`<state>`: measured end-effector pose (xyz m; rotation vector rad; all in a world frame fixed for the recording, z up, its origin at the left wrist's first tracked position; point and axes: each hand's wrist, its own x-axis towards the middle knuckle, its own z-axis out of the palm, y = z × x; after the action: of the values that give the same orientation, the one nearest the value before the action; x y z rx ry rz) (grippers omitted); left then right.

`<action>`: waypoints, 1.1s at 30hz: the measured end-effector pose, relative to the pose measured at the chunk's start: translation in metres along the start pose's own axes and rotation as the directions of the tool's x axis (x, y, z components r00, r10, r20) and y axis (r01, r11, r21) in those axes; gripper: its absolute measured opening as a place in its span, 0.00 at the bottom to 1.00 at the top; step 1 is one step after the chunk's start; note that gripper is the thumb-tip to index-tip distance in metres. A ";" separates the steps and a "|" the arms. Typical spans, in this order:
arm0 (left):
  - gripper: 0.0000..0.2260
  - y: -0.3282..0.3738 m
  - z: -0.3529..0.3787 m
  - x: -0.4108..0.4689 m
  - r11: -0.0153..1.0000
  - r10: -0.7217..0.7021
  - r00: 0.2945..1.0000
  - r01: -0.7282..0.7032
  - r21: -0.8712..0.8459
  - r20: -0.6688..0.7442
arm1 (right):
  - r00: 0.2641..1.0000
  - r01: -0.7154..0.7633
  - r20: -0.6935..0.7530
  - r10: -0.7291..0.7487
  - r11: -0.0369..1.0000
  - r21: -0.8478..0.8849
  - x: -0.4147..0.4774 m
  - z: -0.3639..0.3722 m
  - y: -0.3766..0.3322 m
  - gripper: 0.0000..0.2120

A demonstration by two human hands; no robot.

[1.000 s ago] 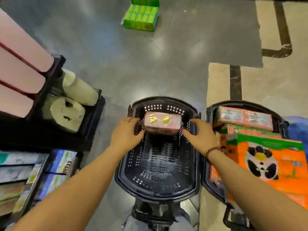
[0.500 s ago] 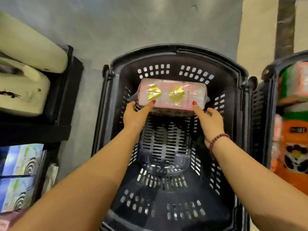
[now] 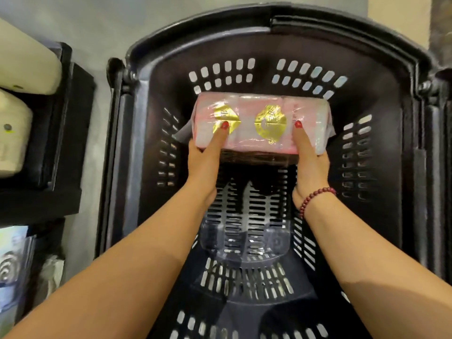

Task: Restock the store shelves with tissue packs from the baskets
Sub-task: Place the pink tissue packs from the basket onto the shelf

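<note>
A pink tissue pack (image 3: pixel 252 111) with two gold labels lies across the far end of a black slotted basket (image 3: pixel 401 155). My left hand (image 3: pixel 204 157) grips its left end, thumb laid on top over a gold label. My right hand (image 3: pixel 309 157), with a red bead bracelet at the wrist, grips the right end the same way. The fingers of both hands are hidden under the pack. Nothing else lies in the basket.
Black store shelves (image 3: pixel 61 148) stand at the left with cream-coloured packs (image 3: pixel 14 133) on them. Lower left, blue-and-white packs (image 3: pixel 12 260) fill a shelf. A second black basket's rim (image 3: pixel 446 99) shows at the right edge. Grey floor (image 3: pixel 97 23) lies beyond.
The camera has dropped closer to the basket. Both hands have slid further under and around the pink pack's ends, and the thumbs now lie on its top.
</note>
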<state>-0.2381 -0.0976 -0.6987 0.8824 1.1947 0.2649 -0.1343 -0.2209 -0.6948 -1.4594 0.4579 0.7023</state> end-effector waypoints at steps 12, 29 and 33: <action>0.30 0.053 0.008 -0.110 0.992 0.124 0.992 -0.124 0.032 0.003 | 0.995 0.070 -0.069 -0.073 0.996 -0.050 -0.101 -0.024 -0.073 0.20; 0.32 0.215 -0.004 -0.403 0.928 0.253 0.931 -0.310 0.206 0.262 | 0.963 0.226 -0.155 -0.221 0.974 0.012 -0.401 -0.074 -0.247 0.14; 0.23 0.225 0.012 -0.461 0.907 0.302 0.899 -0.374 0.193 0.318 | 0.941 0.277 -0.222 -0.256 0.958 0.070 -0.448 -0.111 -0.261 0.16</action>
<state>-0.3450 -0.2376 -0.2172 1.3105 0.8117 0.2632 -0.2674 -0.3911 -0.2103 -1.4725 0.4398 0.3052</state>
